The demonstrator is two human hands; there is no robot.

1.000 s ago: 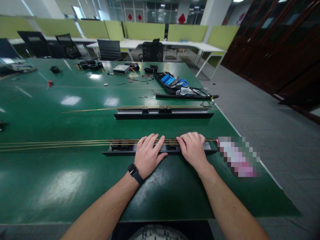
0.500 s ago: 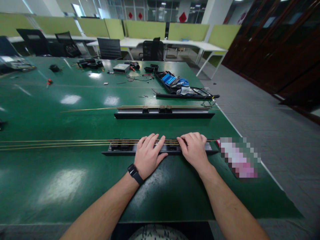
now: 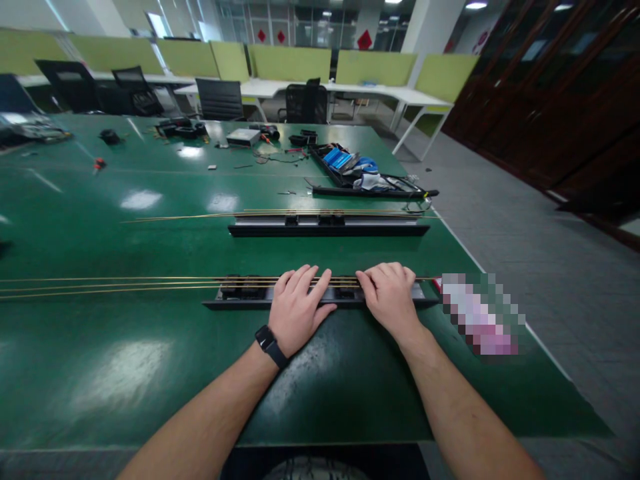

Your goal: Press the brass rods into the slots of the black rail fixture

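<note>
A long black-edged metal channel (image 3: 300, 305) lies across the green table in front of me. Several thin brass-coloured rods (image 3: 125, 287) run along its top and reach far out to the left. My left hand (image 3: 295, 307) rests palm down over the middle of the channel, fingers spread across the rods and thumb held out to the right. Farther right, my right hand (image 3: 390, 297) has its thumb and fingers bent in around the rods; its fingertips are partly hidden. Dark blocks (image 3: 243, 288) sit inside the channel at its left part.
Beyond lies a second channel (image 3: 330, 231) with similar rods on it. A black tray (image 3: 325, 165) holding blue and white items stands behind that. A pixelated pinkish object (image 3: 480, 320) lies at the right, near the green table's (image 3: 165, 253) edge. Small parts are scattered toward the back.
Both hands keep nearly the same place on the channel and rods. The view has shifted very slightly.
</note>
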